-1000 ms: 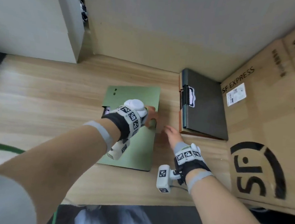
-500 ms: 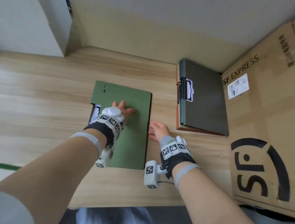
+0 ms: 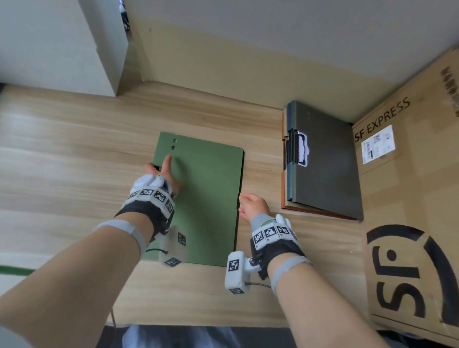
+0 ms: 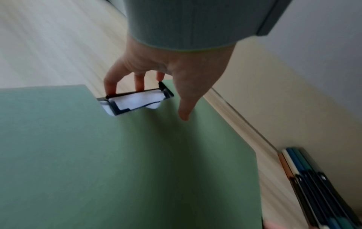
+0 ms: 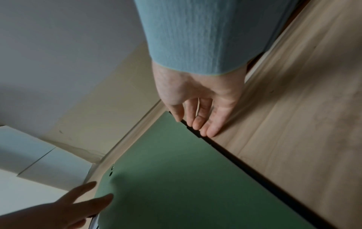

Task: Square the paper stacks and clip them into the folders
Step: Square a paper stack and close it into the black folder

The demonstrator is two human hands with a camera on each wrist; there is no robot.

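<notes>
A closed green folder (image 3: 206, 199) lies flat on the wooden table. At its left edge a black clip (image 4: 135, 99) sticks out with white paper (image 4: 137, 101) under it. My left hand (image 3: 161, 173) is at that edge: its fingers (image 4: 109, 86) touch the clip's outer side and the thumb reaches over the green cover (image 4: 137, 170). My right hand (image 3: 247, 206) hangs relaxed at the folder's right edge, its fingertips (image 5: 211, 131) at the dark rim of the folder (image 5: 176, 186), holding nothing.
A stack of closed folders (image 3: 326, 168) with clips lies to the right by the wall, also seen in the left wrist view (image 4: 313, 186). A large cardboard box (image 3: 418, 218) stands at the far right, a white cabinet (image 3: 54, 33) at the back left.
My left hand has slid from the folder's right edge across the cover to the clip at its left edge. The right hand has stayed by the right edge.
</notes>
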